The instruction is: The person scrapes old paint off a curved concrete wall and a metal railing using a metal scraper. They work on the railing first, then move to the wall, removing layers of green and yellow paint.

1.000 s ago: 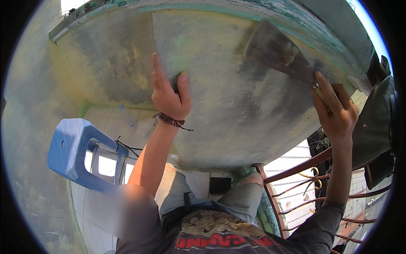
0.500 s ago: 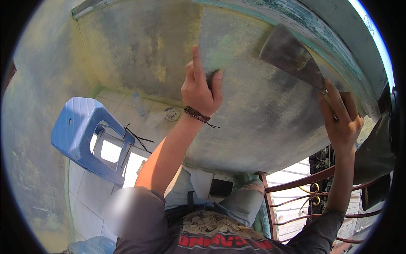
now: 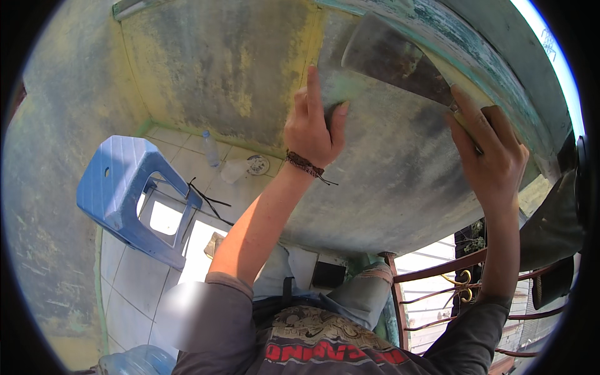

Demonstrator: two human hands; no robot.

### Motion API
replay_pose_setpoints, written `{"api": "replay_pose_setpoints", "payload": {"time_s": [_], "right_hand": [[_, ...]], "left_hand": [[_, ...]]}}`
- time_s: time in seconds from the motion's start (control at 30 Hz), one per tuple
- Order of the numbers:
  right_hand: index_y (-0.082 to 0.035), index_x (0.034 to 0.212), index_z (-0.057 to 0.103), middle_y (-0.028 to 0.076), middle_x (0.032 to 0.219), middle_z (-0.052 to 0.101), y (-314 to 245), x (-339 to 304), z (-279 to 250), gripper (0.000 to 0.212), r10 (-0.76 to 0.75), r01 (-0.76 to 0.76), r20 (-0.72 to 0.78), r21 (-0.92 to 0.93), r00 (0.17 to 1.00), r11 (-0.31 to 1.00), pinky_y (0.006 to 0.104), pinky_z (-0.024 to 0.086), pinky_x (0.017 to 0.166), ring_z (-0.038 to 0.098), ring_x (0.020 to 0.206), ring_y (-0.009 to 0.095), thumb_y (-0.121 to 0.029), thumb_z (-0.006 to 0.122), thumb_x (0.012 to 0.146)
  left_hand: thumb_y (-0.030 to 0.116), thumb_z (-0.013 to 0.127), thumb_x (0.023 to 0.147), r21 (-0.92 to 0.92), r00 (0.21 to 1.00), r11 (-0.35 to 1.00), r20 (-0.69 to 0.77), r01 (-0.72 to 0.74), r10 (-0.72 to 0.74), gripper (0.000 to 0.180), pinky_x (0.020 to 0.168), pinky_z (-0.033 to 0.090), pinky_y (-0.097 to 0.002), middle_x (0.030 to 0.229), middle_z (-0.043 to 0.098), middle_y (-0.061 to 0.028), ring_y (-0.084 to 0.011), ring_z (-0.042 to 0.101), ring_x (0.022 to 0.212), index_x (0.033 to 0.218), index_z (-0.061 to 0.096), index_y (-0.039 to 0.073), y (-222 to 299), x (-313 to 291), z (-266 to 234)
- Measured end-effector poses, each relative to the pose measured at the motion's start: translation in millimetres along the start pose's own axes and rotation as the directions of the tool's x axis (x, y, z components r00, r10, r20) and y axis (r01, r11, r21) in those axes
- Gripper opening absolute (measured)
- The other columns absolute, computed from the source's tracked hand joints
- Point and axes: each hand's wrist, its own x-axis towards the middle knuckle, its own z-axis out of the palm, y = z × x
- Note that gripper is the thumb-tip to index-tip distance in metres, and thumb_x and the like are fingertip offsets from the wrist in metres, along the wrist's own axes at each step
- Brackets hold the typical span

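Observation:
In my right hand [image 3: 497, 140] is a wide putty knife [image 3: 400, 61], its handle gripped by closed fingers. Its broad, stained metal blade lies along the upper wall, just below the peeling green ledge. My left hand [image 3: 314, 128], with a braided bracelet at the wrist, is against the same wall [image 3: 387, 156] to the left of the blade. Its index finger points up along a yellowish strip and its thumb stands apart. The other fingers are partly hidden, and I see nothing held there. Grey and yellow patches mottle the wall.
A blue plastic stool [image 3: 119, 187] stands on the white tiled floor [image 3: 131, 281] to the left. Near the wall's foot are a clear bottle [image 3: 210, 149] and a round lid-like piece [image 3: 257, 165]. A brown metal railing [image 3: 440, 265] runs at the lower right.
The putty knife and my right hand have moved left and upward along the wall. My left hand has shifted slightly right, its index finger still extended.

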Motion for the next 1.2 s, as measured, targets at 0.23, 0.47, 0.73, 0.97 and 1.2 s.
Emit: {"api": "replay_pose_setpoints", "payload": {"time_s": [0.23,0.47,0.73,0.97,1.2], "right_hand": [[-0.022,0.115,0.072,-0.001,0.067,0.051,-5,1,3,0.043,0.005,-0.004,-0.019,0.054,1.000,0.999,0.0297,0.045,0.049,0.052,0.053,0.011,-0.013,0.080,0.074],[-0.017,0.114,0.072,0.002,0.068,0.055,-10,2,0,0.042,0.103,-0.108,0.034,0.192,0.994,0.975,0.0299,0.045,0.051,0.054,0.054,0.012,-0.011,0.080,0.074],[-0.016,0.114,0.072,0.002,0.068,0.055,-16,8,7,0.040,0.079,-0.082,0.024,0.182,0.997,0.980,0.0302,0.045,0.051,0.054,0.054,0.013,-0.011,0.079,0.075],[-0.018,0.116,0.072,0.001,0.067,0.054,-14,7,8,0.041,0.075,-0.076,0.011,0.174,0.997,0.982,0.0306,0.044,0.051,0.054,0.054,0.014,-0.012,0.079,0.076],[-0.018,0.118,0.071,0.002,0.072,0.058,-11,12,12,0.040,0.052,-0.055,0.024,0.172,0.998,0.984,0.0307,0.045,0.054,0.055,0.056,0.014,-0.009,0.077,0.079]], "left_hand": [[0.028,0.056,0.094,-0.025,1.000,0.999,-0.019,-0.022,0.022,0.067,0.061,0.054,-0.0353,0.105,0.062,-0.0184,-0.0302,0.067,0.081,0.147,0.031,-0.004,1,0,3],[0.027,0.056,0.094,-0.033,0.999,0.999,-0.033,-0.024,0.023,0.066,0.062,0.054,-0.0351,0.105,0.062,-0.0179,-0.0291,0.067,0.079,0.147,0.031,-0.003,-2,0,3],[0.027,0.055,0.095,-0.006,0.999,1.000,-0.032,-0.028,0.028,0.066,0.058,0.053,-0.0339,0.100,0.060,-0.0165,-0.0274,0.065,0.076,0.147,0.030,-0.003,-1,1,2],[0.028,0.055,0.095,0.025,0.996,0.998,-0.067,-0.049,0.050,0.066,0.053,0.051,-0.0326,0.099,0.061,-0.0151,-0.0242,0.064,0.072,0.148,0.030,-0.003,-3,0,7],[0.029,0.056,0.094,0.030,0.996,0.998,-0.074,-0.051,0.053,0.068,0.052,0.051,-0.0328,0.099,0.060,-0.0154,-0.0244,0.063,0.070,0.149,0.029,-0.001,0,-1,10]]}}
